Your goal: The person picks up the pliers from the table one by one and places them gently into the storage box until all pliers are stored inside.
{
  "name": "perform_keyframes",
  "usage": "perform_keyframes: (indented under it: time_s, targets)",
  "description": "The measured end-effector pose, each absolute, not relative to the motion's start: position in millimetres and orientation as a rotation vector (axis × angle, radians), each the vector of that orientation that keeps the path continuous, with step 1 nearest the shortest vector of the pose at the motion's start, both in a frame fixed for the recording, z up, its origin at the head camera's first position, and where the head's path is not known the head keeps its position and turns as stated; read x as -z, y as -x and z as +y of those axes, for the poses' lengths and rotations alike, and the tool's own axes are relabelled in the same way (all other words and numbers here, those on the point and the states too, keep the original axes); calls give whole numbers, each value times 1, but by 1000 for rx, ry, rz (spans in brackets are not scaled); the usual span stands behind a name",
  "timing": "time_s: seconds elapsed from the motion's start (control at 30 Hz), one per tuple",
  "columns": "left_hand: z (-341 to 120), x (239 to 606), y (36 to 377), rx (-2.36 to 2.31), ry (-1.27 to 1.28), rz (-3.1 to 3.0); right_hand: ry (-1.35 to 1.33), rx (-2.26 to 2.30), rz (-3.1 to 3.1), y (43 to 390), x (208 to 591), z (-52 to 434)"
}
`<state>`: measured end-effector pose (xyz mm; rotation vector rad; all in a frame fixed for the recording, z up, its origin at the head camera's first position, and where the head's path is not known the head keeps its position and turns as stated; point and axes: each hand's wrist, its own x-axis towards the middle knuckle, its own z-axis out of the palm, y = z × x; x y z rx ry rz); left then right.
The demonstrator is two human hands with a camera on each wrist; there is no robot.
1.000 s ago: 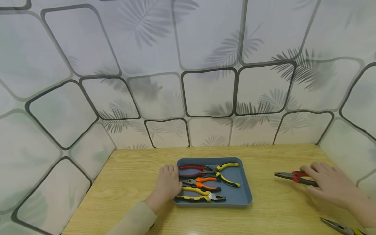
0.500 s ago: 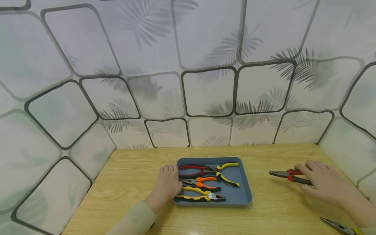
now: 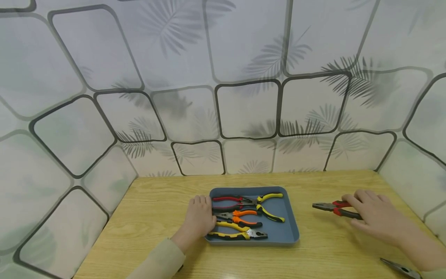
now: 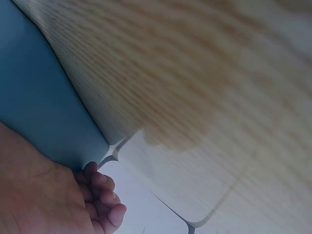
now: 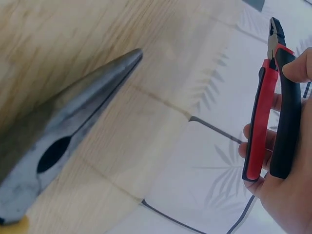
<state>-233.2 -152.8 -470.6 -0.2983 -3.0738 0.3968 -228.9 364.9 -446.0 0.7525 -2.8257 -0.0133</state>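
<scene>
My right hand [image 3: 374, 217] holds combination pliers [image 3: 337, 208] with red and black handles, raised to the right of the tray, jaws pointing left. In the right wrist view the thumb lies on the black handle [image 5: 286, 124] and the fingers curl behind the red one. At the tray's left side, my left hand [image 3: 198, 219] grips the blue-grey tray [image 3: 283, 234], its thumb over the rim and its fingers bent against the outer wall in the left wrist view. Inside the tray lie pliers with red handles [image 3: 228, 198], yellow handles [image 3: 271, 197], orange handles [image 3: 245, 221] and yellow-black handles [image 3: 231, 235].
Long-nose pliers [image 3: 400, 268] lie on the wooden table [image 3: 334, 252] at the front right, below the right forearm. They loom large in the right wrist view. A patterned curtain [image 3: 249, 112] rises behind the table and along both sides.
My right hand has moved left toward the tray with the red and black pliers. The left hand and the tray have stayed in place.
</scene>
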Motion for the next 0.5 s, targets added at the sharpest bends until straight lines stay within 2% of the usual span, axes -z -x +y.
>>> perform_keyframes:
  time_s: [0.5]
  targets:
    - [-152, 468, 232, -373, 286, -3089, -785, -26, -2765, 228, 435, 341]
